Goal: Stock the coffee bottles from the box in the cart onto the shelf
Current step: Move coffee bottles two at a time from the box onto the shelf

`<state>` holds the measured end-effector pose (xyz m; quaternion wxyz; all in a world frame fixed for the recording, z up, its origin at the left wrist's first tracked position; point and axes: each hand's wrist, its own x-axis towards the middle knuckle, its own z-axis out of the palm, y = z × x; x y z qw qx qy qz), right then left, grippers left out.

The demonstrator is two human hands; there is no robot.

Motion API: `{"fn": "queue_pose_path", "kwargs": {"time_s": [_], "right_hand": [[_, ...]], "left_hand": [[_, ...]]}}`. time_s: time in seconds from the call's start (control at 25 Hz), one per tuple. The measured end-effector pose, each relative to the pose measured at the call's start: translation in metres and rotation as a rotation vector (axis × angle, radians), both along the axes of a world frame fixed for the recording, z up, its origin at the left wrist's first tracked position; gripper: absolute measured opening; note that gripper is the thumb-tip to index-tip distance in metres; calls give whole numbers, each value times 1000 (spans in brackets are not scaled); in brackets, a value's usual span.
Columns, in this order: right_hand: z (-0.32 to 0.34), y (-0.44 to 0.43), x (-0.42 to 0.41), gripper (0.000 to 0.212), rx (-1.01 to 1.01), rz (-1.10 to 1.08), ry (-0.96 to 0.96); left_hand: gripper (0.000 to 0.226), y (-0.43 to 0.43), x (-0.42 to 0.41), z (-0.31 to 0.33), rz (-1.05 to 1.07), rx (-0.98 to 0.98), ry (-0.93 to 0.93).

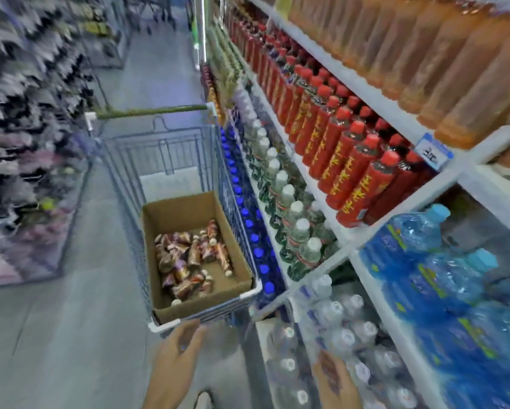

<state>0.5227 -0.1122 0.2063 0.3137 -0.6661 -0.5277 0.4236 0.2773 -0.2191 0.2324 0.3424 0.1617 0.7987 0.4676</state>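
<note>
An open cardboard box (171,219) sits in the near end of a wire shopping cart (162,154). Several small brown coffee bottles (188,258) with pale caps lie jumbled on the box floor. My left hand (178,352) reaches forward just below the cart's near rim, fingers relaxed and holding nothing. My right hand (333,382) hangs low at the bottom, in front of the clear bottles on the low shelf; it holds nothing that I can see. The shelf unit (374,231) runs along the right of the cart.
The right shelves carry orange drink bottles (424,54), red-labelled bottles (345,160), white-capped clear bottles (286,199), blue-capped bottles (242,208) and large blue water jugs (442,278). A dark, blurred shelf row (26,128) lines the left. Grey aisle floor (71,320) lies between.
</note>
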Motion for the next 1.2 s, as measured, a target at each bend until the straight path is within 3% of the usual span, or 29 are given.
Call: {"fn": "queue_pose_path", "kwargs": {"time_s": [0.12, 0.24, 0.44, 0.76, 1.04, 1.2], "right_hand": [[2, 15, -49, 52, -94, -5, 11], [20, 35, -90, 19, -262, 210, 30], [21, 73, -143, 22, -326, 518, -28], [-35, 146, -216, 20, -505, 669, -44], [-60, 184, -252, 23, -623, 727, -129], [-75, 193, -260, 24, -675, 702, -181]], "left_hand": [[11, 2, -36, -9, 62, 22, -39], [10, -2, -68, -17, 103, -8, -21], [17, 8, -106, -36, 206, -77, -43], [23, 82, -152, -70, 269, -270, -66], [43, 171, -219, -161, 34, -555, -93], [50, 195, -250, -272, -215, -699, -112]]}}
